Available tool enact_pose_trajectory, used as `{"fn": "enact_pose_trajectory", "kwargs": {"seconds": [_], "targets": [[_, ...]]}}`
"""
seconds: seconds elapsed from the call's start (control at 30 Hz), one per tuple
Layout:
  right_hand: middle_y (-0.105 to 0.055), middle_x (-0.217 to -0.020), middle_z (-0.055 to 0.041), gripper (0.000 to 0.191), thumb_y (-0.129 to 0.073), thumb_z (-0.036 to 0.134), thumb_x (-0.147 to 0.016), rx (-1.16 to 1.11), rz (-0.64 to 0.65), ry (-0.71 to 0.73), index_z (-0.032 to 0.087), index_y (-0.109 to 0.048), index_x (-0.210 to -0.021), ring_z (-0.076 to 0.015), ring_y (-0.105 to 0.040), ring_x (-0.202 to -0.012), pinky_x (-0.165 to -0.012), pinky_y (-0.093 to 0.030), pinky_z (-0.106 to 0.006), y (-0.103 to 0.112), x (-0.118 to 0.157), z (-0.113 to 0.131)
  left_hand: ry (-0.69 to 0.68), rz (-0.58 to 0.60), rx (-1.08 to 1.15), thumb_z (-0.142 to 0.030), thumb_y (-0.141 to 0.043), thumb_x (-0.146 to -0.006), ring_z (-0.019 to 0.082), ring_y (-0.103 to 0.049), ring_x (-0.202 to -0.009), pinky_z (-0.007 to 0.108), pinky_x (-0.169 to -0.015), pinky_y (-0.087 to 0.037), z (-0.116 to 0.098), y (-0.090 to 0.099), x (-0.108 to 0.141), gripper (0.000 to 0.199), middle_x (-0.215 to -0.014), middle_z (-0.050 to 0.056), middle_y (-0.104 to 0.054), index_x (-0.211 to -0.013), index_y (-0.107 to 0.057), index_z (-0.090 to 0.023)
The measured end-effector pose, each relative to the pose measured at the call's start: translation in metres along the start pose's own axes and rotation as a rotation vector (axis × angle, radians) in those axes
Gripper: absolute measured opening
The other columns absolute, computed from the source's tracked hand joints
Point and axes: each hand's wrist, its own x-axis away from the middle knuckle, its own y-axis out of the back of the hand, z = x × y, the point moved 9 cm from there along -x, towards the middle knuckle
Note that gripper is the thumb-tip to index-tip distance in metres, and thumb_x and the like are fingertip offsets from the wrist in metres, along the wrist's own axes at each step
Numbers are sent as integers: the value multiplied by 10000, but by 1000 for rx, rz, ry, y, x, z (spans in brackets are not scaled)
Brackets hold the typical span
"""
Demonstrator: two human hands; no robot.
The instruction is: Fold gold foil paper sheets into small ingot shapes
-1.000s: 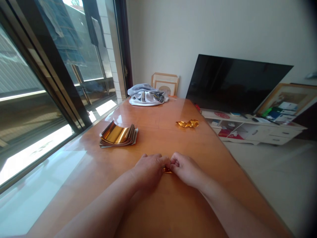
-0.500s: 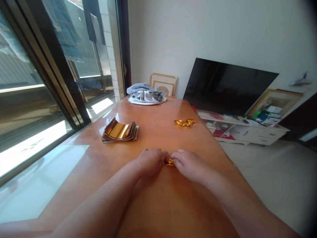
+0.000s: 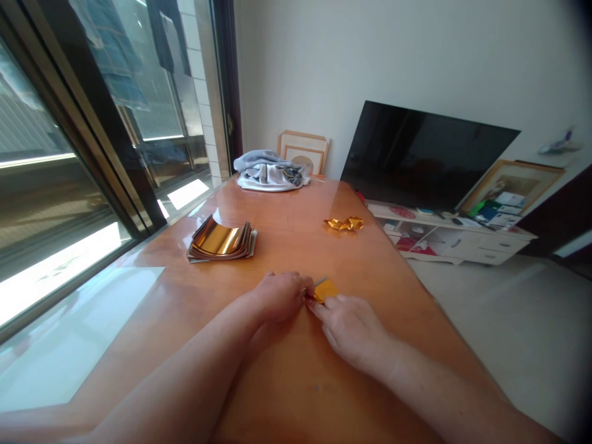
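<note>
A small piece of gold foil paper (image 3: 327, 288) lies partly folded on the wooden table, between my two hands. My left hand (image 3: 284, 296) pinches its left end, with the fingertips bent down over it. Against its near edge, my right hand (image 3: 354, 327) has its fingers closed on the foil; the thumb side is partly hidden. Beyond my left hand rests a stack of curled gold foil sheets (image 3: 221, 240). Farther off to the right sits a folded gold foil piece (image 3: 346, 224) with pointed ends.
The brown table (image 3: 287, 394) stretches away from me. A pile of grey cloth (image 3: 271, 171) lies at its far end. A pale sheet-like patch (image 3: 87, 333) is at the left, beside the sliding glass door. A television (image 3: 428, 157) and a low white cabinet (image 3: 467, 243) stand to the right.
My right hand has shifted nearer to me and its fingers now point left along the foil's near edge. More of the foil's flat gold face shows. My left hand stays nearly in place.
</note>
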Motion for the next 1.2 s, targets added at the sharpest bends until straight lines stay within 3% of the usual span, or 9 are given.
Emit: {"fn": "enact_pose_trajectory", "kwargs": {"seconds": [0.47,0.6,0.83,1.2], "targets": [[-702,-979,-68,419,-482,182,-929,-40,-25,-116,278,-628,-1310,-222,-608,-887,-762,-429,-326,-3,37,-32,4,17,8,-232,-475,-885,227,-652,-992,380,-883,-453,-2,0,0,253,-1127,22,-695,-1043,-658,-304],[-683,-960,-65,350,-489,204,-934,-83,-36,-120,278,-677,-1220,-219,-599,-883,-772,-437,-329,5,36,-35,16,20,8,-238,-458,-893,232,-663,-970,402,-891,-450,-2,1,0,273,-1117,26,-700,-1054,-666,-310],[-655,-1074,-105,340,-486,107,-903,-168,-156,94,184,-669,-1179,-229,-557,-1018,-925,-464,-362,14,7,-9,-3,1,-6,-262,-464,-907,241,-659,-1001,383,-881,-461,-1,3,2,277,-1126,43,-698,-1088,-669,-309],[-651,-1044,-96,310,-438,125,-968,-66,-124,208,172,-676,-1160,-211,-559,-946,-858,-472,-337,4,-8,3,-77,48,93,-224,-457,-895,207,-658,-981,292,-843,-481,7,-1,-2,341,-1116,19,-714,-1127,-692,-311]]}}
